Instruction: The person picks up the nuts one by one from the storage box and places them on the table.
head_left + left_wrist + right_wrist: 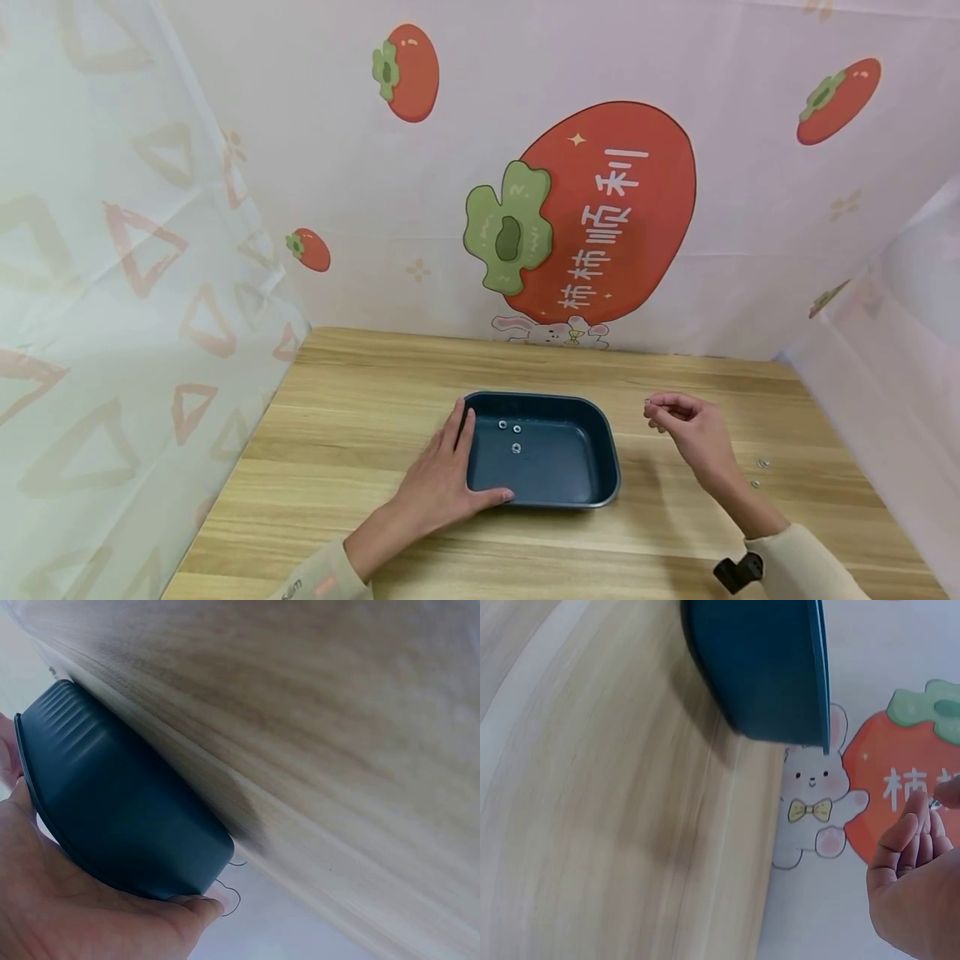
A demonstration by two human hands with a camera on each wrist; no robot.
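A dark blue rectangular tray (555, 500) sits on the wooden table. Inside it, toward the left, lie several small silvery nuts (517, 429). My left hand (442, 487) rests along the tray's left end, its fingers extended over the rim and its thumb straight across the front edge; the left wrist view shows this hand (90, 907) against the outside of the tray (127, 802). Right of the tray and above the table, my right hand (693, 433) pinches a small metal nut (647, 403) between thumb and fingertips. In the right wrist view the fingers mostly hide that nut (934, 802).
More small nuts (763, 463) lie on the table to the right, beyond my right wrist. A black device (738, 573) is strapped at the right sleeve. Behind the table (360, 392) hangs a pale backdrop (352, 167) printed with persimmons, and fabric walls stand at both sides.
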